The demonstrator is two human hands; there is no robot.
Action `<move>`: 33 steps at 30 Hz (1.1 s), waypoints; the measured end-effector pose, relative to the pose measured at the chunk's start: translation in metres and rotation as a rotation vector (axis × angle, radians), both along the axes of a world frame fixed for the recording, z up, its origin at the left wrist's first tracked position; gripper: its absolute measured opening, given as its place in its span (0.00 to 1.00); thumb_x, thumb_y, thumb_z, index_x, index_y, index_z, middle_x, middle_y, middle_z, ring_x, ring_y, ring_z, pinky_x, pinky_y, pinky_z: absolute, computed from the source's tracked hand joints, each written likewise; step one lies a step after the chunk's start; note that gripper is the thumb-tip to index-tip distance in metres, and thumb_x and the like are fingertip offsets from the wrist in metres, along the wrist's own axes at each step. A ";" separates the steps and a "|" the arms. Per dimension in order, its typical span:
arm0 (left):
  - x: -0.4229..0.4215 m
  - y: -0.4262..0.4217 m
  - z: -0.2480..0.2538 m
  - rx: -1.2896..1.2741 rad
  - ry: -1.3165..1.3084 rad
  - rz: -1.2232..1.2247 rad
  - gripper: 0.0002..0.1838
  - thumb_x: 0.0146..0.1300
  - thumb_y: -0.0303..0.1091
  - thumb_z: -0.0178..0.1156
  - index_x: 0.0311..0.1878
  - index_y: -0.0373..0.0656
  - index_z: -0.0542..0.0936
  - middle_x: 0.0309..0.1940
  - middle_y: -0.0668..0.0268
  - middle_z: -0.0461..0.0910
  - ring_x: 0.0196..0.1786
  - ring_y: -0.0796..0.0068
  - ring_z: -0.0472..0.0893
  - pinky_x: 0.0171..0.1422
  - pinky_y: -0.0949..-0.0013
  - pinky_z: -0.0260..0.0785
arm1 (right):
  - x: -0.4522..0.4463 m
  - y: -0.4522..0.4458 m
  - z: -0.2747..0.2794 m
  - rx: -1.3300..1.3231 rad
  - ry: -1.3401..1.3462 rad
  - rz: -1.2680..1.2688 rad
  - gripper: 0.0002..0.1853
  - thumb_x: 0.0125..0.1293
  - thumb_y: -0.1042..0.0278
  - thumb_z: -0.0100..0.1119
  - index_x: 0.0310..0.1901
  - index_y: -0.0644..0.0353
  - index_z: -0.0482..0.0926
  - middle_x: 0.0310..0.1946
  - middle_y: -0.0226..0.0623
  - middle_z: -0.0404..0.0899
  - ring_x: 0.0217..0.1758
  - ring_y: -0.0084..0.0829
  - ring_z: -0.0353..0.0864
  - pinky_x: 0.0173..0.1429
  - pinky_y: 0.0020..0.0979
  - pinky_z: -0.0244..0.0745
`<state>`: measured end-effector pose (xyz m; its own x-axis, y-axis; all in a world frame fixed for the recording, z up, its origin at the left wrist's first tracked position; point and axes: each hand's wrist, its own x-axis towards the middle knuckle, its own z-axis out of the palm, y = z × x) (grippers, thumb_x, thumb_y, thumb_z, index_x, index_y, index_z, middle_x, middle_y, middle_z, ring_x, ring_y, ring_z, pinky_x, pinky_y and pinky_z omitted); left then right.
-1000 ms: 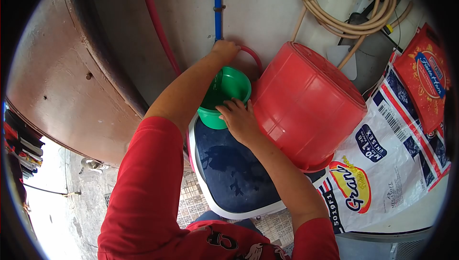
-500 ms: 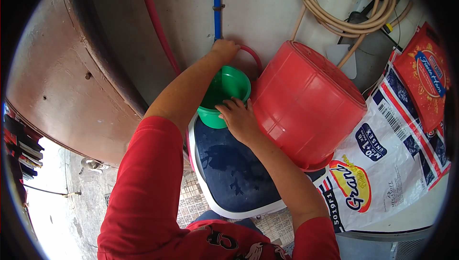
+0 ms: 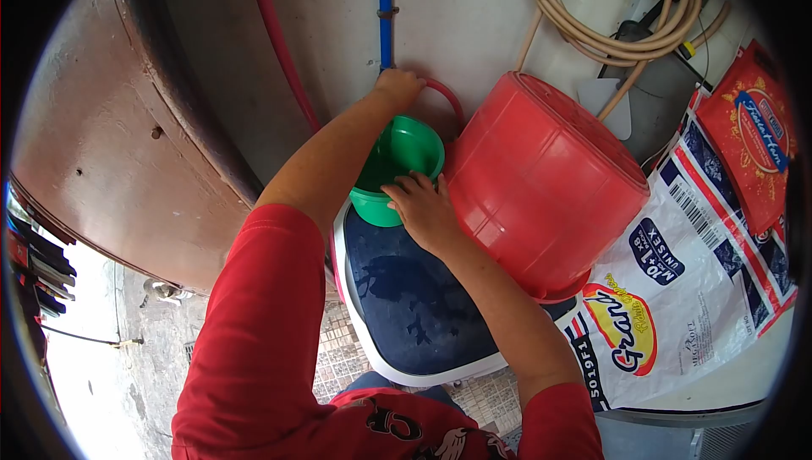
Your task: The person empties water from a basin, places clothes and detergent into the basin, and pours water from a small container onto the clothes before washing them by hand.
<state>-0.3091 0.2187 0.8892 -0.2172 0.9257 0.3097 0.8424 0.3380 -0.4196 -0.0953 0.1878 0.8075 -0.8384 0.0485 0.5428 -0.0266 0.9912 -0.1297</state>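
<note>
Green tub [image 3: 376, 210] is at the far end of the dark blue lid [image 3: 406, 291], open side up, just left of the big red bucket [image 3: 541, 189]. Our right hand [image 3: 423, 216] holds it at the near rim, fingers bent over the edge. Our left hand [image 3: 401, 88] is above the tub, curled in close at the lower end of the blue pipe [image 3: 386, 3]; our fingers hide the fitting, so we can't tell how tight it is or what's inside. Short red hose [image 3: 448, 95] curves from beside that hand down toward the bucket. Lid has dark wet-looking patches and a white border. Bucket sits tilted, base up and to the right. Further right: white printed bag [image 3: 689, 350], with a red packet [image 3: 757, 139] at its upper part. Coiled beige hose [image 3: 584, 37] is up top, against the pale wall [image 3: 474, 3]. Brown panel [image 3: 110, 147] on our left.
</note>
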 end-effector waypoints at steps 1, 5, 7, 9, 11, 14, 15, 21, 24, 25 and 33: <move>0.001 0.000 0.001 -0.001 0.001 0.001 0.10 0.54 0.30 0.49 0.40 0.47 0.74 0.33 0.63 0.76 0.37 0.63 0.78 0.36 0.64 0.72 | 0.000 0.000 0.000 -0.001 -0.006 0.000 0.13 0.58 0.63 0.48 0.45 0.51 0.70 0.45 0.35 0.70 0.56 0.38 0.62 0.57 0.56 0.52; 0.004 0.000 0.003 -0.029 -0.015 0.047 0.11 0.55 0.32 0.48 0.42 0.51 0.76 0.37 0.65 0.77 0.40 0.64 0.78 0.39 0.63 0.71 | 0.000 0.000 0.000 -0.006 -0.025 -0.005 0.13 0.58 0.63 0.48 0.46 0.51 0.70 0.46 0.35 0.70 0.56 0.38 0.62 0.57 0.56 0.52; 0.003 0.001 0.002 -0.025 -0.019 0.042 0.11 0.55 0.32 0.48 0.41 0.51 0.76 0.36 0.65 0.77 0.40 0.65 0.78 0.38 0.63 0.71 | 0.000 0.000 0.000 -0.008 -0.023 -0.005 0.13 0.58 0.63 0.48 0.46 0.51 0.70 0.46 0.35 0.70 0.56 0.38 0.62 0.57 0.56 0.52; 0.002 0.002 0.001 -0.022 -0.019 0.041 0.11 0.55 0.32 0.48 0.42 0.51 0.76 0.36 0.65 0.77 0.40 0.65 0.78 0.38 0.63 0.71 | 0.000 0.000 0.001 -0.009 -0.025 -0.005 0.13 0.58 0.63 0.48 0.46 0.51 0.70 0.46 0.35 0.70 0.56 0.38 0.62 0.57 0.56 0.52; 0.001 0.002 0.000 -0.020 -0.017 0.040 0.12 0.55 0.32 0.48 0.42 0.51 0.76 0.36 0.65 0.77 0.40 0.65 0.78 0.38 0.63 0.71 | 0.000 0.000 0.001 -0.010 -0.027 -0.005 0.13 0.58 0.63 0.48 0.46 0.51 0.70 0.46 0.35 0.70 0.56 0.38 0.62 0.57 0.56 0.52; 0.000 0.001 -0.001 -0.009 -0.011 0.003 0.10 0.54 0.29 0.48 0.40 0.47 0.74 0.34 0.62 0.76 0.37 0.63 0.78 0.37 0.64 0.72 | -0.001 0.000 -0.001 -0.014 -0.022 -0.004 0.13 0.58 0.63 0.48 0.45 0.51 0.70 0.46 0.35 0.70 0.56 0.38 0.62 0.57 0.56 0.52; 0.000 0.002 -0.001 -0.009 -0.016 0.009 0.10 0.54 0.29 0.48 0.40 0.47 0.74 0.34 0.63 0.76 0.37 0.63 0.78 0.36 0.64 0.72 | -0.001 0.001 -0.001 -0.013 -0.019 -0.005 0.13 0.58 0.63 0.48 0.45 0.51 0.70 0.46 0.35 0.70 0.56 0.38 0.62 0.57 0.56 0.52; -0.002 0.002 -0.004 0.005 0.001 -0.008 0.10 0.54 0.29 0.49 0.39 0.47 0.74 0.34 0.63 0.76 0.37 0.63 0.78 0.36 0.64 0.72 | -0.001 0.000 -0.002 -0.009 -0.017 -0.009 0.13 0.58 0.64 0.48 0.45 0.51 0.70 0.46 0.34 0.70 0.56 0.38 0.62 0.57 0.56 0.52; -0.002 0.002 -0.003 -0.003 -0.002 -0.010 0.10 0.54 0.29 0.49 0.40 0.47 0.74 0.34 0.63 0.76 0.37 0.63 0.78 0.36 0.64 0.72 | -0.001 0.000 -0.002 -0.010 -0.016 -0.009 0.13 0.58 0.63 0.48 0.45 0.51 0.70 0.46 0.34 0.70 0.56 0.38 0.62 0.57 0.55 0.52; -0.001 0.002 -0.003 -0.011 -0.014 -0.006 0.10 0.54 0.29 0.49 0.40 0.47 0.74 0.34 0.63 0.76 0.37 0.63 0.78 0.36 0.64 0.72 | -0.001 0.000 -0.002 -0.009 -0.015 -0.009 0.13 0.58 0.63 0.48 0.45 0.51 0.70 0.46 0.34 0.70 0.56 0.38 0.62 0.57 0.55 0.51; 0.002 0.000 -0.001 -0.009 0.000 -0.001 0.11 0.53 0.29 0.49 0.40 0.47 0.74 0.34 0.63 0.76 0.37 0.64 0.78 0.36 0.65 0.72 | -0.002 -0.001 -0.002 -0.020 -0.026 -0.010 0.13 0.58 0.63 0.48 0.45 0.50 0.70 0.45 0.34 0.70 0.56 0.38 0.62 0.58 0.55 0.51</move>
<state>-0.3068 0.2188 0.8885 -0.2168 0.9284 0.3016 0.8428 0.3340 -0.4221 -0.0969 0.1869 0.8059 -0.8518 0.0675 0.5196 -0.0130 0.9886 -0.1498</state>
